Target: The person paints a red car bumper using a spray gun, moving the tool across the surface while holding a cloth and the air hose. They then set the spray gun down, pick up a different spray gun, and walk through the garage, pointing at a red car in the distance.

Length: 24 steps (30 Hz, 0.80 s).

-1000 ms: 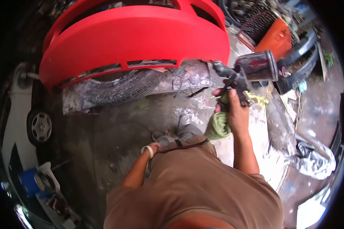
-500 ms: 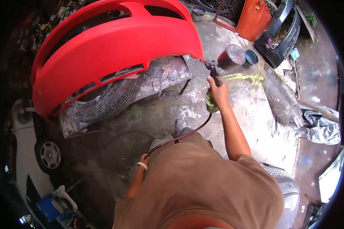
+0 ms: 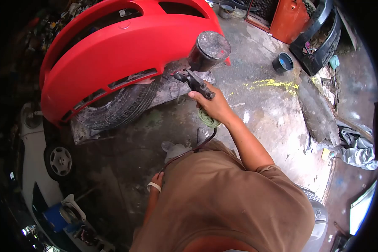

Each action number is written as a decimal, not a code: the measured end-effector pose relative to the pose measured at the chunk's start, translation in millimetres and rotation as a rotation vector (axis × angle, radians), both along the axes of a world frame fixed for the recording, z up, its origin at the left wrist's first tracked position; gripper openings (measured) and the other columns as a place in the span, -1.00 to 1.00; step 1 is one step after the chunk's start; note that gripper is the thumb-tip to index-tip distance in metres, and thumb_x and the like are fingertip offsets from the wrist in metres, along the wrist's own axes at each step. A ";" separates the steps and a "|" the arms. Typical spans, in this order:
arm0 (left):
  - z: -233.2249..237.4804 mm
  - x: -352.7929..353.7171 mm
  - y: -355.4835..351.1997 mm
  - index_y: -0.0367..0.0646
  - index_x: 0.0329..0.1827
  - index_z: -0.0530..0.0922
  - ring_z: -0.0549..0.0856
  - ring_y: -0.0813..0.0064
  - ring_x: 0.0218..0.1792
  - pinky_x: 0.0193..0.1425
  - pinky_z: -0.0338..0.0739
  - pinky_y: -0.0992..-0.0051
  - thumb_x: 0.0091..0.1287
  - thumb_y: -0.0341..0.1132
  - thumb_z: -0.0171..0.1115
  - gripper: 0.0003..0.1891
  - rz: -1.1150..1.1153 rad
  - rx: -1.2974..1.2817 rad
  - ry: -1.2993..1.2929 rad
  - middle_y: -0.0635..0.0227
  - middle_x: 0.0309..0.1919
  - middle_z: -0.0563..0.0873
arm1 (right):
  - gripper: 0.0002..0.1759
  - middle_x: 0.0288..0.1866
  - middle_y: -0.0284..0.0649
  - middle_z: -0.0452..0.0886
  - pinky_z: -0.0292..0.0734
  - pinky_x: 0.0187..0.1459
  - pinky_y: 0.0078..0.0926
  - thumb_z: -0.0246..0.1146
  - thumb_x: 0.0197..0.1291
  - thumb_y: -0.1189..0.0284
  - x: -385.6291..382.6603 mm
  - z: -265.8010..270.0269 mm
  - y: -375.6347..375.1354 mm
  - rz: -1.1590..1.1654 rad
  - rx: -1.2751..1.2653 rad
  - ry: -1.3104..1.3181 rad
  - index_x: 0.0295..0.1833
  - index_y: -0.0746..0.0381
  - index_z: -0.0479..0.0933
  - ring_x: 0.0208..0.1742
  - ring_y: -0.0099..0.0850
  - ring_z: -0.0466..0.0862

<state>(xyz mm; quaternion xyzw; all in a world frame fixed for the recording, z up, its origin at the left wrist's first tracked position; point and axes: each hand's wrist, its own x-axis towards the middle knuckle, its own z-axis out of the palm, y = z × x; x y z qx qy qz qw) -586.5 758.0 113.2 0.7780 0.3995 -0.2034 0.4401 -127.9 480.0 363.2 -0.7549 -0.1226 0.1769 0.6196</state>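
Note:
My right hand (image 3: 212, 102) is closed round the handle of a dark spray gun (image 3: 194, 84) with a paint-stained cup (image 3: 209, 51) on its side. The gun's nozzle end points left, close to the lower edge of a glossy red car bumper (image 3: 113, 54). Green wrapping (image 3: 208, 119) covers the hose fitting under the hand. From there a dark red hose (image 3: 197, 147) crosses in front of my body to my left hand (image 3: 158, 178), which is closed on it at my side. Beneath the bumper lies a tyre (image 3: 117, 109), partly hidden.
A small dark bucket with blue inside (image 3: 283, 62) stands on the concrete floor. Behind it lean a dark bumper (image 3: 317, 40) and an orange panel (image 3: 290, 21). Crumpled silver sheeting (image 3: 359, 149) lies at right. A pale car (image 3: 35, 147) is at left.
My right hand has swung the spray gun left, from beyond the bumper's right end to its lower edge. The left hand stays at my side with the hose.

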 end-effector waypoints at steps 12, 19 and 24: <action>5.9 60.9 -18.5 -0.33 -0.28 0.59 0.55 0.21 -0.41 -0.16 0.52 0.17 0.55 0.09 0.33 -0.46 -0.160 0.029 -0.091 0.02 -0.47 0.60 | -0.65 -0.35 -0.31 0.69 0.60 -0.43 -0.50 0.44 0.46 0.18 77.5 -59.8 -107.2 -0.491 -0.045 0.037 0.01 0.24 0.60 -0.47 -0.54 0.65; -5.2 69.5 -10.2 -0.33 -0.31 0.59 0.57 -0.13 -0.37 -0.16 0.51 0.10 0.42 0.11 0.41 -0.45 -0.230 0.048 -0.087 -0.14 -0.40 0.64 | -0.62 -0.33 -0.30 0.70 0.63 -0.43 -0.45 0.43 0.48 0.17 93.7 -56.7 -117.1 -0.507 -0.117 0.015 0.02 0.29 0.61 -0.44 -0.52 0.66; -2.2 65.5 -13.0 -0.32 -0.34 0.60 0.56 -0.04 -0.40 -0.17 0.52 0.12 0.40 0.09 0.41 -0.47 -0.202 0.057 -0.109 -0.12 -0.41 0.65 | -0.62 -0.34 -0.29 0.70 0.62 -0.40 -0.43 0.43 0.47 0.15 77.9 -7.9 -67.8 -0.344 -0.049 0.009 0.01 0.28 0.62 -0.45 -0.50 0.67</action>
